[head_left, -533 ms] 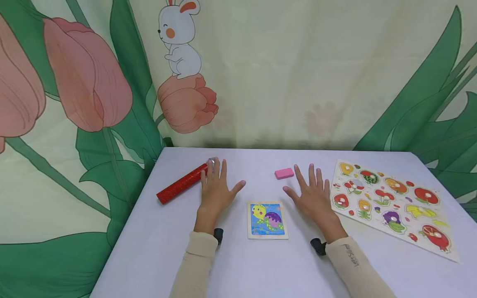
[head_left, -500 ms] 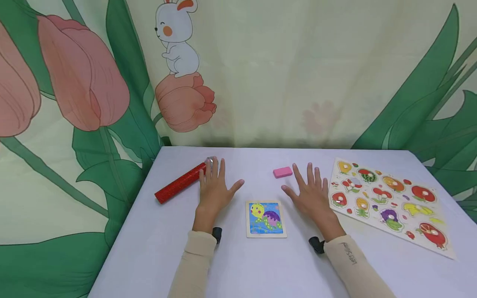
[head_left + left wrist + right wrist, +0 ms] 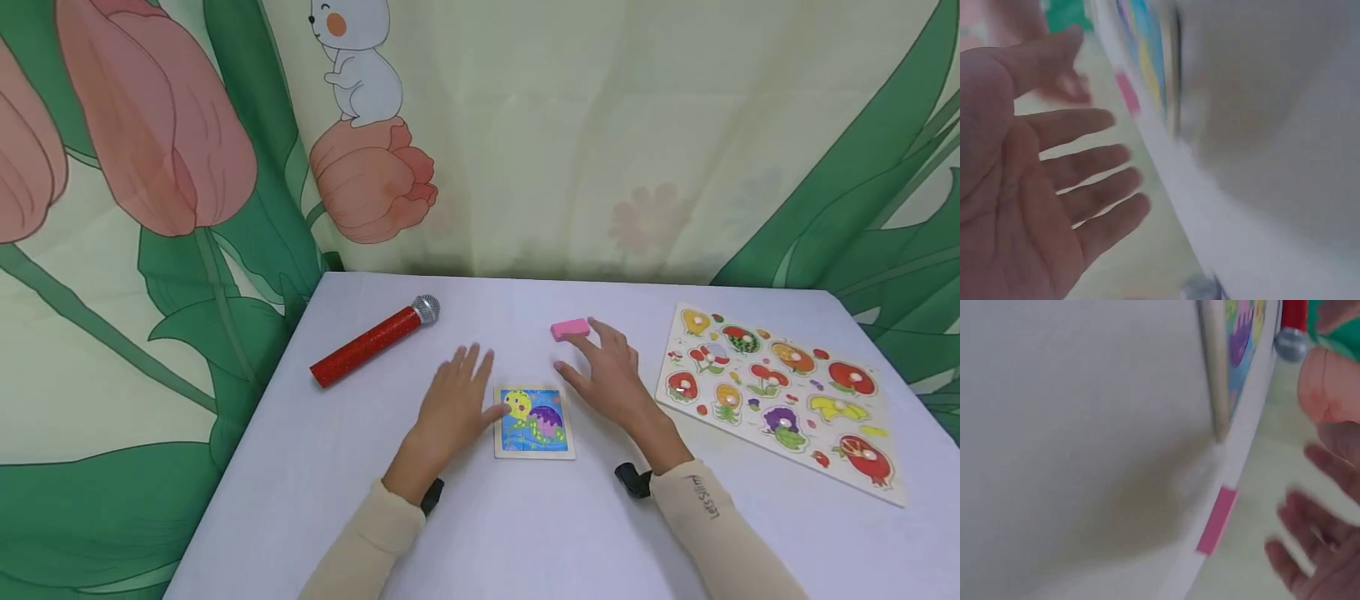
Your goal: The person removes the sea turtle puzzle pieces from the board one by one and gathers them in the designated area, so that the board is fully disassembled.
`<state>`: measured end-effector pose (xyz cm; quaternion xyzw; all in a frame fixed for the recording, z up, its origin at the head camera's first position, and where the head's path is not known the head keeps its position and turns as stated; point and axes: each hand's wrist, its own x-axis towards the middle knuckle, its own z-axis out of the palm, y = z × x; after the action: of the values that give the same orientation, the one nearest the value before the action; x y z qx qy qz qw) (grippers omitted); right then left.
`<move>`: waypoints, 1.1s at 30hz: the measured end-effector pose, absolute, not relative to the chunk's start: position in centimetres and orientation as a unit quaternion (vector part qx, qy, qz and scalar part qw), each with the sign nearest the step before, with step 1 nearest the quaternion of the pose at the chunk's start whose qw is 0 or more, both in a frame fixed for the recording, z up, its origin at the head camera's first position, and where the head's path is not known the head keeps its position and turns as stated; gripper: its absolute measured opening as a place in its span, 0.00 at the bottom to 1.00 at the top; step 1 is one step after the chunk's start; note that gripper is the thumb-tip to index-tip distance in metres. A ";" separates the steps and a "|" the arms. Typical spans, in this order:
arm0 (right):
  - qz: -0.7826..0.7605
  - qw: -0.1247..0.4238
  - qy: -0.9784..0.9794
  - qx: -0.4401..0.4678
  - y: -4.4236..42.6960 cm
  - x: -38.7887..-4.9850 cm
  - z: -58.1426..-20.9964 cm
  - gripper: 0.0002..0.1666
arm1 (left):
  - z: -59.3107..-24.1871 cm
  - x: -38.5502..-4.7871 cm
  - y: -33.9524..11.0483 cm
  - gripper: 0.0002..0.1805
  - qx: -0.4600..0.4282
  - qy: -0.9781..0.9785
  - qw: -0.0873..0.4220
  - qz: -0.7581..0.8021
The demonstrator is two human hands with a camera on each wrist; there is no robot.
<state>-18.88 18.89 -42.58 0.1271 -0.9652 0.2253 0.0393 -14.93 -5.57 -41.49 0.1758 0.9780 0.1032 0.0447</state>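
A small framed turtle puzzle [image 3: 535, 422] lies between the hands. My left hand [image 3: 452, 408], fingers spread, is at the puzzle's left side, its thumb tip over the frame's edge; whether it touches is unclear. The left wrist view shows that palm [image 3: 1029, 187] holding nothing. My right hand [image 3: 611, 379] is right of the puzzle, fingers slightly bent and apart, fingertips by a pink block [image 3: 570, 329]. In the right wrist view the fingers [image 3: 1300, 525] are blurred and empty, with the pink block [image 3: 1216, 520] beside them.
A red glittery microphone [image 3: 375, 342] lies at the table's left rear. On the right is a large white fruit puzzle board [image 3: 780, 400]. Behind the white table [image 3: 480, 533] hangs a curtain [image 3: 540, 150] printed with tulips and a rabbit.
My left hand has moved back toward me and right, to the turtle puzzle, uncovering the microphone's head. The right hand's fingers have bent and shifted left, nearer the pink block. The head view has tilted slightly.
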 end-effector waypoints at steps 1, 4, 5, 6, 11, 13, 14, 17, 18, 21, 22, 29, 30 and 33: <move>0.234 0.031 -0.960 0.151 18.4 -18.8 -42.5 0.28 | -41.5 -13.8 -5.1 0.43 0.198 0.973 0.061 0.098; 0.248 -0.016 -0.941 0.231 16.9 -18.9 -42.1 0.11 | -41.8 -11.2 -3.6 0.38 0.256 0.956 0.103 0.099; 0.251 -0.037 -0.934 0.253 16.4 -19.1 -41.9 0.08 | -41.9 -10.8 -3.2 0.38 0.271 0.952 0.108 0.096; 0.254 -0.058 -0.926 0.273 15.9 -19.2 -41.9 0.06 | -42.1 -10.4 -2.7 0.38 0.285 0.948 0.111 0.093; 0.252 -0.122 -0.904 0.324 14.2 -20.0 -42.4 0.09 | -43.2 -9.2 -1.5 0.42 0.314 0.943 0.096 0.048; 0.241 -0.129 -0.903 0.332 13.9 -20.2 -42.7 0.11 | -43.3 -8.8 -1.3 0.42 0.317 0.944 0.086 0.028; 0.233 -0.130 -0.904 0.335 13.8 -20.3 -42.7 0.11 | -43.4 -8.6 -1.2 0.43 0.319 0.944 0.078 0.018; 0.214 -0.132 -0.905 0.343 13.6 -20.4 -42.7 0.12 | -43.6 -8.3 -1.0 0.43 0.328 0.943 0.057 -0.011; 0.209 -0.132 -0.905 0.345 13.6 -20.5 -42.7 0.13 | -43.6 -8.3 -1.0 0.43 0.330 0.942 0.050 -0.021; 0.199 -0.130 -0.905 0.354 13.5 -20.5 -42.5 0.14 | -43.7 -8.2 -0.9 0.43 0.335 0.941 0.032 -0.043; 0.198 -0.130 -0.904 0.355 13.5 -20.5 -42.4 0.15 | -43.7 -8.2 -0.8 0.43 0.336 0.940 0.027 -0.047; 0.190 -0.148 -0.905 0.350 13.1 -20.7 -42.1 0.13 | -43.8 -8.1 -0.8 0.43 0.334 0.941 0.015 -0.054; 0.190 -0.154 -0.905 0.349 13.0 -20.8 -42.1 0.13 | -43.8 -8.1 -0.8 0.42 0.334 0.941 0.017 -0.052; 0.185 -0.168 -0.904 0.346 12.8 -20.8 -41.9 0.14 | -43.8 -8.0 -0.8 0.42 0.334 0.941 0.024 -0.055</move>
<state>-20.84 12.83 -41.90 0.3465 -0.9042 0.1850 -0.1675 -8.03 -0.81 -43.81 0.3338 0.9408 -0.0550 0.0236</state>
